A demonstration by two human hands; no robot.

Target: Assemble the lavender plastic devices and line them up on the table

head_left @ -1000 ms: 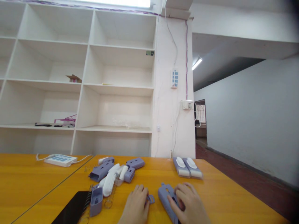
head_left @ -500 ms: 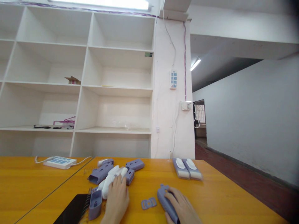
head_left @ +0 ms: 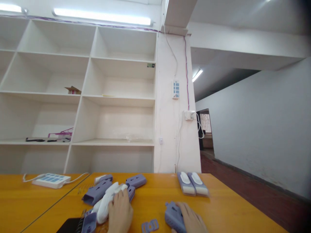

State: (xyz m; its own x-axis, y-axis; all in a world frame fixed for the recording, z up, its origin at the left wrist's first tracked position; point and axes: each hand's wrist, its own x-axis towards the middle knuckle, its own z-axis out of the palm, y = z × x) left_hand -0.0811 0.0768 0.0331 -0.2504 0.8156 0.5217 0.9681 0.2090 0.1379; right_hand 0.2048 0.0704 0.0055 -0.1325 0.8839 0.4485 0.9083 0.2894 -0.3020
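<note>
Power strip (head_left: 51,180) at far left edge of bench (head_left: 230,210), cord trailing. Heap of purple shells (head_left: 97,191) and white parts left of centre. Left hand (head_left: 120,213) flat over white piece (head_left: 104,204) in heap, fingers curled onto it, probably picking it up; hold not fully visible. Small purple clip (head_left: 150,225) loose near front edge between hands. Right hand (head_left: 191,220) pinning purple housing (head_left: 174,216) flat, fingers draped over it. Two finished units (head_left: 191,183) side by side further back. Looks like part-fetch step; next likely needs white piece lifted clear and lined up with housing.
</note>
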